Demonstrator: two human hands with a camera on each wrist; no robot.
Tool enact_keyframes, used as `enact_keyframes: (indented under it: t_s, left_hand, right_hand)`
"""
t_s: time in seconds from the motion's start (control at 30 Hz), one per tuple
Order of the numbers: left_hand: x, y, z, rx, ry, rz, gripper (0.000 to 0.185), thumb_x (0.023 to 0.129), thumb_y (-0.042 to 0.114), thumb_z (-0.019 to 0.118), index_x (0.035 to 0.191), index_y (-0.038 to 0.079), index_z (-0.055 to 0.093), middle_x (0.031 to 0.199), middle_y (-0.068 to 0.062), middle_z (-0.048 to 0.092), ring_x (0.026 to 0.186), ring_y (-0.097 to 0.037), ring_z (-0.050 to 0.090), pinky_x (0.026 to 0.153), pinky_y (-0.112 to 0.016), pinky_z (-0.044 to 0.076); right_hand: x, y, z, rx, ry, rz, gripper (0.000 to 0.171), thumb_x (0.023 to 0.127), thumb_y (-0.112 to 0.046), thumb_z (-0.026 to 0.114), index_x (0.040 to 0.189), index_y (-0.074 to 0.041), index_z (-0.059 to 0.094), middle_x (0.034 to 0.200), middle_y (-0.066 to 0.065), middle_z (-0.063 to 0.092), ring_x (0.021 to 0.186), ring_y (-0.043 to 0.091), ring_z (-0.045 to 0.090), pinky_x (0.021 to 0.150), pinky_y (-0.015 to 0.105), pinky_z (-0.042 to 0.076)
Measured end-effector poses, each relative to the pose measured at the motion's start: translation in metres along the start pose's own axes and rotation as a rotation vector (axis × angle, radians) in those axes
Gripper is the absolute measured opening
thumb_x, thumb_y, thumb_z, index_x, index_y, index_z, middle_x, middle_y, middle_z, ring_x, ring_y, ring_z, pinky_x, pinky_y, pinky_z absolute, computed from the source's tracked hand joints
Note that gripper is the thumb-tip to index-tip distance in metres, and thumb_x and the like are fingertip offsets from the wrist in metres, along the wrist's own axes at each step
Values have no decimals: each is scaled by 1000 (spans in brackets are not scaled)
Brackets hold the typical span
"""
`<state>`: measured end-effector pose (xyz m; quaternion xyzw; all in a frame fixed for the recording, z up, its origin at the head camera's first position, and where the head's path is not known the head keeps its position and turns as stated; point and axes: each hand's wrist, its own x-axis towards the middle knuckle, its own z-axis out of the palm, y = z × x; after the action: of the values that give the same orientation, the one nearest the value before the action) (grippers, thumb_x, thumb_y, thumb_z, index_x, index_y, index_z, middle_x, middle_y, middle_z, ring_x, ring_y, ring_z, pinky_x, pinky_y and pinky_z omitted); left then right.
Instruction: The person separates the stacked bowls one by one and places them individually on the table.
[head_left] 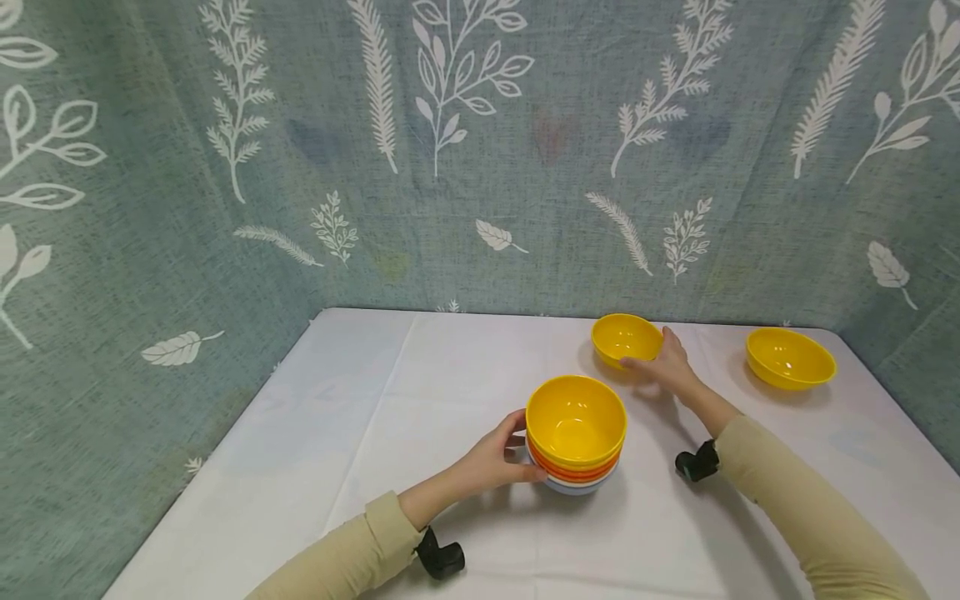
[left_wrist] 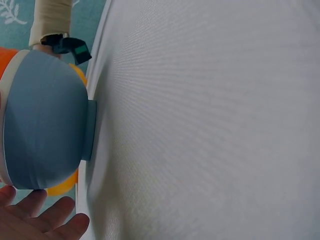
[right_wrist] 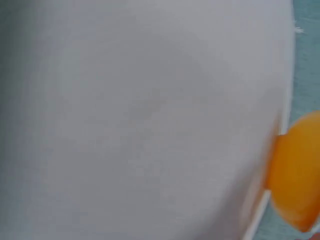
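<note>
Yellow on top, then orange, white and blue-grey: the stack of bowls (head_left: pixel 575 437) is upright before me, low over the white tablecloth (head_left: pixel 435 383) – whether its foot touches the cloth, I cannot tell. My left hand (head_left: pixel 491 462) is curved around the stack's left side, thumb towards me and fingers farther back. Beyond the stack, slightly to the right, my right hand (head_left: pixel 662 360) grips a small yellow bowl (head_left: pixel 622 337) by its right side, thumb along the near edge. Well apart, near the table's far right corner, sits another yellow bowl (head_left: pixel 789 358). Black devices (head_left: pixel 699 461) sit at both wrists – beside beige sleeves (head_left: pixel 390 533). Behind everything hangs grey-green fabric (head_left: pixel 465 275) with white leaf prints.
</note>
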<state>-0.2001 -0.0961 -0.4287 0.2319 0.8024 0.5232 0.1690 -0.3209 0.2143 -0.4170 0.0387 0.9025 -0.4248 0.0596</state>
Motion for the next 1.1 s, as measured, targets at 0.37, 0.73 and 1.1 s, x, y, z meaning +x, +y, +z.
enact_keyframes:
  t_s: [0.37, 0.73, 1.1]
  left_hand:
    - [0, -1, 1, 4, 0, -7, 82, 77, 30, 73, 141, 9, 27, 138, -12, 40, 118, -27, 47, 96, -42, 41]
    - [1, -1, 0, 8, 4, -9, 81, 78, 28, 73, 142, 10, 27, 138, -11, 39, 118, -27, 46, 96, -42, 41]
    - [0, 0, 1, -1, 2, -10, 79, 78, 26, 72, 141, 11, 27, 138, -11, 40, 118, -27, 46, 97, -42, 41]
  right_hand:
    - [-34, -34, -28, 79, -16, -120, 106, 83, -41, 64, 145, -6, -14, 150, 22, -13, 136, 44, -3, 104, 64, 10]
    - [-94, -51, -21, 186, -173, -465, 90, 83, -20, 67, 147, -6, 5, 152, 18, 8, 137, 38, 7, 108, 58, 10]
    - [-126, -42, 0, 177, -283, -625, 94, 77, -15, 72, 146, -4, 9, 152, 15, 12, 136, 36, 13, 109, 49, 18]
